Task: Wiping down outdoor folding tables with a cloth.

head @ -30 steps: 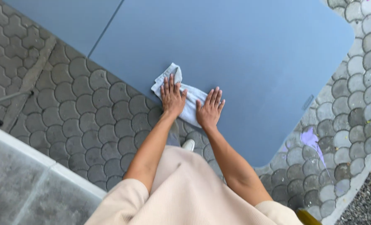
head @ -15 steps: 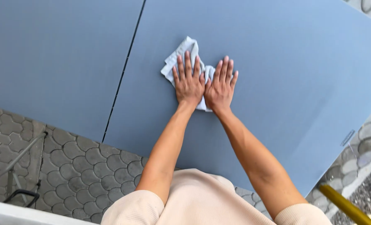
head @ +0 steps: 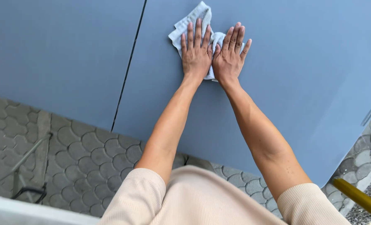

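Both hands were flat, fingers spread, pressing a pale cloth [head: 202, 16] onto the blue-grey table [head: 298, 83]. The left hand [head: 196, 52] and right hand [head: 229, 56] sat side by side on top, cloth bunched under and ahead of the fingertips. It looked soft, light and floppy (probably slides easily), so flat palms seemed the best hold.

A smooth blue-grey desk [head: 298, 83], split by a dark seam, carries one crumpled pale cloth [head: 196, 16].

A small grey label [head: 367, 116] sits near the table's right edge.
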